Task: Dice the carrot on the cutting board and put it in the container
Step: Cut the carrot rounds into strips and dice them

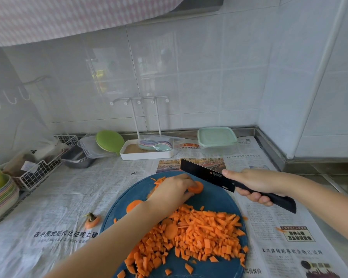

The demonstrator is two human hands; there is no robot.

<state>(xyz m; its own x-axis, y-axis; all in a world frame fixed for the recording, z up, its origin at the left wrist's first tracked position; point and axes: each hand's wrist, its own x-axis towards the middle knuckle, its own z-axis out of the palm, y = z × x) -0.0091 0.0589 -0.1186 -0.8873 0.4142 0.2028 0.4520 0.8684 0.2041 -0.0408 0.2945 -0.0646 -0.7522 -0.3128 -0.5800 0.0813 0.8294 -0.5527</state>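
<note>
Glossy white wall tiles (199,67), newspaper-covered counter (68,197).

- Board (215,199): near edge cut off at frame btm; left part hidden under left arm (113,237).
- Slice (198,188): partly covered by fingers of left hand (171,190) holding it.
- Knife (205,173): mid-handle hidden in grip of right hand (257,183).
- Right arm (329,207): runs out at right edge.
- Plates (0,195), far left: stack cut off by the edge.
- Newspaper (68,193): small print too blurred to read.
- Container (217,138), centre right: lid on, contents can't tell.
- Basket (40,173), mid left: contents blurred.
</note>
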